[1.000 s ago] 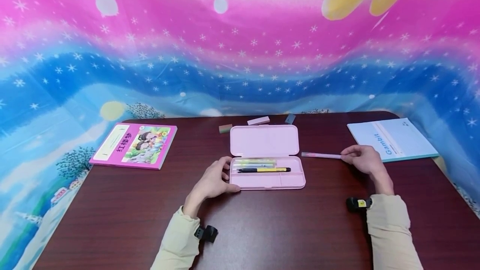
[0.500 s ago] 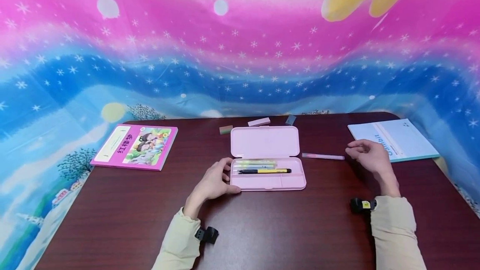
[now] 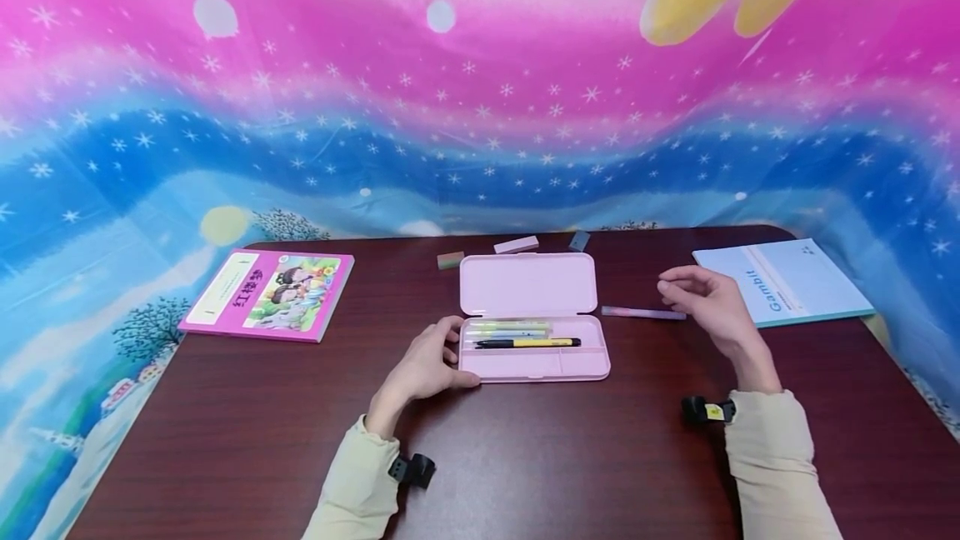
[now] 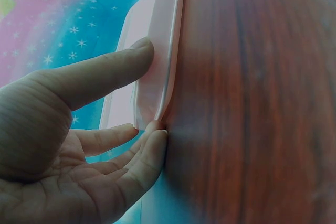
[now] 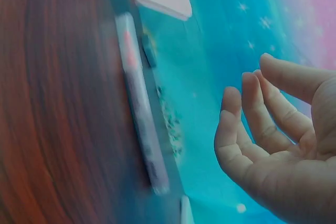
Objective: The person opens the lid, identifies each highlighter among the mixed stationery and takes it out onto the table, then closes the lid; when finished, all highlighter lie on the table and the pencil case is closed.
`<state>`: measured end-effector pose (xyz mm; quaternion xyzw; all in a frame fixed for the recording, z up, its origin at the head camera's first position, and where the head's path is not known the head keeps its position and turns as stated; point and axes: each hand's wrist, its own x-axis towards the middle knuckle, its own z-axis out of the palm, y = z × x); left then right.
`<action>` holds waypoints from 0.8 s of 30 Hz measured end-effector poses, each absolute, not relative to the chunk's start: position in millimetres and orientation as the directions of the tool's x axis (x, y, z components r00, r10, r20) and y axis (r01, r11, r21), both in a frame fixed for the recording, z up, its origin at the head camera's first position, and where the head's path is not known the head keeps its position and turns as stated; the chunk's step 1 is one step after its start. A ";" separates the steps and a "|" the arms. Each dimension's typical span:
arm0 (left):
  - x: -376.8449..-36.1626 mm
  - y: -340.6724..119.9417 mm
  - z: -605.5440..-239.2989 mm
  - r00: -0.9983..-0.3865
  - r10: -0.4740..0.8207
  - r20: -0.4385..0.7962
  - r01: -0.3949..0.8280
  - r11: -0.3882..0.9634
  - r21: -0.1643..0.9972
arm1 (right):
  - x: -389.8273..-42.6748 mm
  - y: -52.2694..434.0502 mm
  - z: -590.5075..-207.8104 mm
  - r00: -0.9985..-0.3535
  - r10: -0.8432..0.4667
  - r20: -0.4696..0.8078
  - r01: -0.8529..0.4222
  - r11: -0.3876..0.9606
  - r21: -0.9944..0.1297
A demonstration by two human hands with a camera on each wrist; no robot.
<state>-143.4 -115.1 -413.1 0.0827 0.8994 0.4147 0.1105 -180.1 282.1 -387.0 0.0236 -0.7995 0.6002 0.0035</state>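
Lettering "Gambit" is printed along the cover of a pale blue notebook (image 3: 783, 282) lying at the far right of the dark wood table (image 3: 225, 440). Red Chinese characters are seen on a white strip of the magenta picture book (image 3: 268, 294) at the far left; they are too small to be read with certainty.

At centre, a pink pencil case (image 3: 531, 369) lies open, its lid (image 3: 528, 283) folded flat to the far side. In the tray's long compartment are held a black-and-yellow pen (image 3: 527, 342) and, just beyond it, two pale pens (image 3: 510, 327) side by side. The near compartments show only pink plastic.

Left hand (image 3: 426, 367) rests against the case's left end; in the left wrist view the thumb (image 4: 105, 74) is pressed on the rim and the fingers (image 4: 142, 156) touch the table by the lower corner, fairly straight, nothing pinched.

A pink pen (image 3: 643, 313) lies on the table just right of the case, between it and the notebook. Right hand (image 3: 705, 298) is held above the pen's right end, not touching it; fingers are loosely curled, w/ nothing held, as the right wrist view also shows (image 5: 278, 145).

Beyond the case, near the far edge, lie a striped eraser (image 3: 451, 259), a pink eraser (image 3: 516, 245) and a small grey block (image 3: 579, 241).
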 end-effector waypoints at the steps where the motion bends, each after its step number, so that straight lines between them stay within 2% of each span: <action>1: -143.4 -115.0 -413.4 -0.962 0.241 -0.132 0.056 0.642 0.764 | -180.7 279.2 -388.2 -0.999 -0.048 0.023 -0.035 0.261 -0.965; 5: -143.2 -115.4 -413.5 -0.960 0.247 -0.132 0.060 0.640 0.766 | -183.4 267.9 -392.7 -0.995 -0.096 0.000 -0.022 0.227 -0.974; 12: -142.0 -116.9 -413.0 -0.960 0.239 -0.146 0.042 0.640 0.767 | -186.9 245.4 -396.7 -0.989 -0.146 -0.015 -0.032 0.311 -0.950; 24: -143.3 -116.0 -413.8 -0.960 0.249 -0.131 0.060 0.636 0.769 | -184.6 210.7 -404.6 -0.964 -0.261 -0.056 -0.042 0.354 -0.934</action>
